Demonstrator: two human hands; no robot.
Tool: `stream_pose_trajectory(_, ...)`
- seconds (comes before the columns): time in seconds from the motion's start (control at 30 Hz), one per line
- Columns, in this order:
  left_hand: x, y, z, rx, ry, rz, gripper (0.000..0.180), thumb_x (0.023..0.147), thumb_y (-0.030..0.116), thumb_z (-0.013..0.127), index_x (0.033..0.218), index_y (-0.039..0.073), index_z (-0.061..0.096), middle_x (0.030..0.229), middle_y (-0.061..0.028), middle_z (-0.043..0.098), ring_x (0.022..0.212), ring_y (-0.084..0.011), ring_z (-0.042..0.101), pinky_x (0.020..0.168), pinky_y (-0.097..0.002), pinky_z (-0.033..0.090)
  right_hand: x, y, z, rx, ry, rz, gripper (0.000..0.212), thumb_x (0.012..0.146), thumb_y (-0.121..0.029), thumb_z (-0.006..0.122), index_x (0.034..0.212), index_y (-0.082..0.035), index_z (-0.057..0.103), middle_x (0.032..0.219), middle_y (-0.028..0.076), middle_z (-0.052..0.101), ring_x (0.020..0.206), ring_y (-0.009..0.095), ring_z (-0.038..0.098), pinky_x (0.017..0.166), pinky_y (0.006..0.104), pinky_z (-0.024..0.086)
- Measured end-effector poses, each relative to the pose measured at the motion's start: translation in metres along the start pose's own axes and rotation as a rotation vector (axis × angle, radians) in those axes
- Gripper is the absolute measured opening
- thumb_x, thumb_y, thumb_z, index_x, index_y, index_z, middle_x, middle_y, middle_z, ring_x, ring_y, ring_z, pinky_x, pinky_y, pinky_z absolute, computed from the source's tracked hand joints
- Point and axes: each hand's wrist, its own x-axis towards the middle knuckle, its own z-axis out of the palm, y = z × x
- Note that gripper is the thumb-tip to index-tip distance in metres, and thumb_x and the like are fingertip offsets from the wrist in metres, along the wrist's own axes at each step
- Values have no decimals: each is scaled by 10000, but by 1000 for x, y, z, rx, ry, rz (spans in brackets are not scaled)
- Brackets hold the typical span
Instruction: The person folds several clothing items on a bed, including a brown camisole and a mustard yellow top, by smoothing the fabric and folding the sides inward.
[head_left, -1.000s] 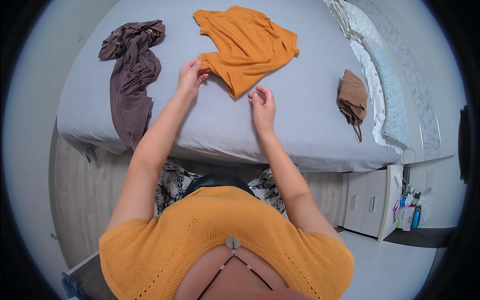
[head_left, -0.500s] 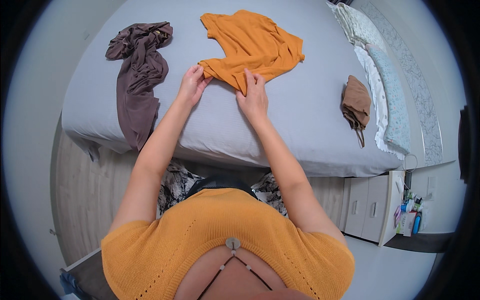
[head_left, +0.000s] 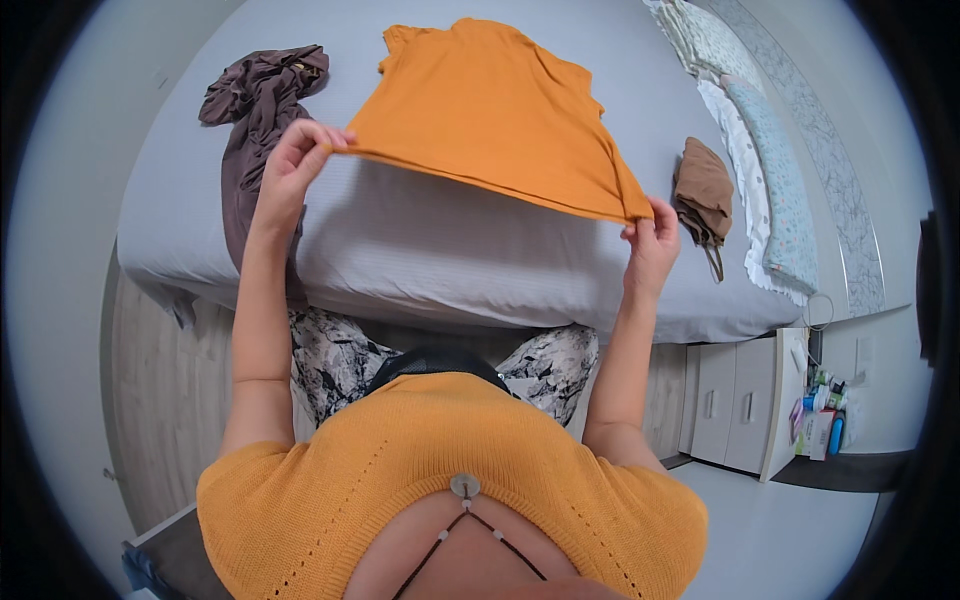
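An orange T-shirt (head_left: 490,115) is stretched wide above the bed, its hem toward me and its sleeves at the far side. My left hand (head_left: 298,160) pinches the left corner of the hem. At the right corner, my right hand (head_left: 652,245) grips the hem the same way. The near edge hangs lifted off the sheet and casts a shadow below. A crumpled dark purple-brown garment (head_left: 255,150) lies just left of my left hand, partly behind my forearm. Right of my right hand sits a folded brown garment (head_left: 704,190) with a thin strap.
The bed (head_left: 440,270) has a light grey sheet. Pillows (head_left: 770,190) line its right side by the headboard (head_left: 820,150). A white bedside cabinet (head_left: 735,405) stands at the lower right, with small bottles and boxes (head_left: 820,415) beside it.
My hands have moved apart, the left one leftward and the right one rightward and nearer me. The bunched T-shirt has been spread out, its hem pulled taut and raised.
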Motion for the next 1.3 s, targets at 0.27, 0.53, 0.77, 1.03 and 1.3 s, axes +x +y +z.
stream_pose_trajectory(0.27,-29,-20,-1,582,-264,-444,124,809,65,596,904,5,546,831,-26,557,789,-106,519,767,-256,432,-33,73,-49,-870,4,155,391,820,-68,593,1203,-72,513,874,105,581,707,187,599,657,322,496)
stream_pose_trajectory(0.53,-49,-44,36,997,-258,-33,368,675,199,747,978,56,594,967,-96,541,961,-297,506,834,-384,418,-29,51,-25,-1023,-119,-302,362,830,-78,602,1190,-102,574,801,99,583,763,234,573,703,338,483)
stream_pose_trajectory(0.77,-58,-62,39,997,-150,-40,246,691,156,741,847,50,583,896,-77,552,893,-272,509,767,-377,410,-17,57,-41,-555,8,176,227,899,-98,555,1118,-83,614,785,27,551,596,95,514,506,247,446)
stream_pose_trajectory(1.03,-59,-59,17,614,-73,-305,172,753,70,684,779,18,522,753,-32,489,688,-132,462,649,-257,404,-15,77,-78,-659,80,130,222,872,-90,600,1092,-82,630,896,58,569,665,99,553,581,246,482)
stream_pose_trajectory(1.3,-65,-62,29,746,121,-165,182,727,-31,594,754,21,421,709,-56,425,643,-130,433,613,-244,386,-25,58,-59,-841,-213,-178,539,698,-154,768,1208,-134,596,1190,133,508,1105,264,498,927,347,434)
